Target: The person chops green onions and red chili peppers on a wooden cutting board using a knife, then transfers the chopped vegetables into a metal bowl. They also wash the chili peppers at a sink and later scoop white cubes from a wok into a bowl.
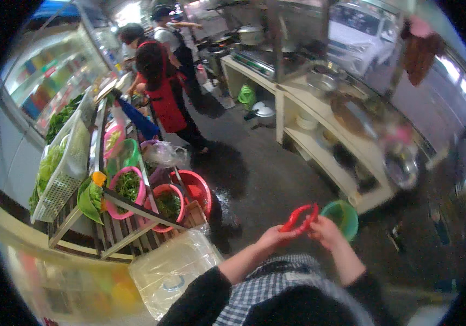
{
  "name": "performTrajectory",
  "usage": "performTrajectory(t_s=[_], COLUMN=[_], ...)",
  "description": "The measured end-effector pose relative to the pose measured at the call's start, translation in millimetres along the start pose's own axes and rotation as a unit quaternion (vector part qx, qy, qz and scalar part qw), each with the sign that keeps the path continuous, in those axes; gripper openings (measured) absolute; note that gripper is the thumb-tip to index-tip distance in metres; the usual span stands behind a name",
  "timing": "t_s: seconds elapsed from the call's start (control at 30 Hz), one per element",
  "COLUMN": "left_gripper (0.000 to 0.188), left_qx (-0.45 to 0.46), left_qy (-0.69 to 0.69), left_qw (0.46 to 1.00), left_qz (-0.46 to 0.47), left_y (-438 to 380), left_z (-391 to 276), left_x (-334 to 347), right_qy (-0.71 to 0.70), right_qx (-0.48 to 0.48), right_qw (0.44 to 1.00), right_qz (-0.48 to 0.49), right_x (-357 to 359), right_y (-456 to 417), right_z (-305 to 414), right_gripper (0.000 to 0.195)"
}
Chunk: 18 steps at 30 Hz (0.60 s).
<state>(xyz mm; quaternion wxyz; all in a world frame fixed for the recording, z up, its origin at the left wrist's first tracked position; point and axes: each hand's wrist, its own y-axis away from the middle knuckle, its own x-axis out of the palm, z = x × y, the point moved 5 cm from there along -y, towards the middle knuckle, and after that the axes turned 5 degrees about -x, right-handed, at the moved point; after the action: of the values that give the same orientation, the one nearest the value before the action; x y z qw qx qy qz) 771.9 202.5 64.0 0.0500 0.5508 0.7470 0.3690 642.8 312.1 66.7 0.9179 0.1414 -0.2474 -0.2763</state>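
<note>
Long, glossy red chili peppers (293,216) are between my hands in front of the checked apron (273,281). My left hand (270,238) grips them from the left, and they curve up past its fingers. My right hand (326,231) pinches a chili at its right end, around the stalk side. How many peppers there are is hard to tell, since fingers cover part of them. Just beyond my right hand, and partly behind it, is a green plastic basin (349,218).
A metal rack at left carries a white perforated basket (68,175) of greens and pink baskets (142,191). A plastic-wrapped box (176,269) lies by my left arm. Shelved counters (318,136) run along the right. Two people (163,87) stand farther up the aisle.
</note>
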Motion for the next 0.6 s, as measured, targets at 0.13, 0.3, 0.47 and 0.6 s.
performTrajectory(t_s=[0.13,0.3,0.47,0.6], left_gripper=[0.038,0.032,0.036,0.04], left_qx=[0.026,0.032,0.052,0.079], left_qy=[-0.052,0.058,0.134,0.244], left_qw=[0.998,0.998,0.987,0.963], left_qz=[0.016,-0.001,-0.064,-0.087], left_y=[-45.7,-94.3,-115.7,-116.4], left_z=[-53.5,-96.7,-138.3,-188.6], left_x=[-17.8,-63.4,-131.9,-159.2], right_qy=[-0.053,0.018,0.114,0.16], right_qx=[0.006,-0.014,-0.041,-0.02], right_qw=[0.999,0.999,0.984,0.971], right_qz=[-0.01,0.027,0.134,0.175], right_x=[-2.0,10.9,59.7,92.0], right_y=[-57.2,-159.4,-252.5,-310.3], right_z=[11.9,52.3,99.2,126.1], right_gripper=[0.025,0.024,0.023,0.028])
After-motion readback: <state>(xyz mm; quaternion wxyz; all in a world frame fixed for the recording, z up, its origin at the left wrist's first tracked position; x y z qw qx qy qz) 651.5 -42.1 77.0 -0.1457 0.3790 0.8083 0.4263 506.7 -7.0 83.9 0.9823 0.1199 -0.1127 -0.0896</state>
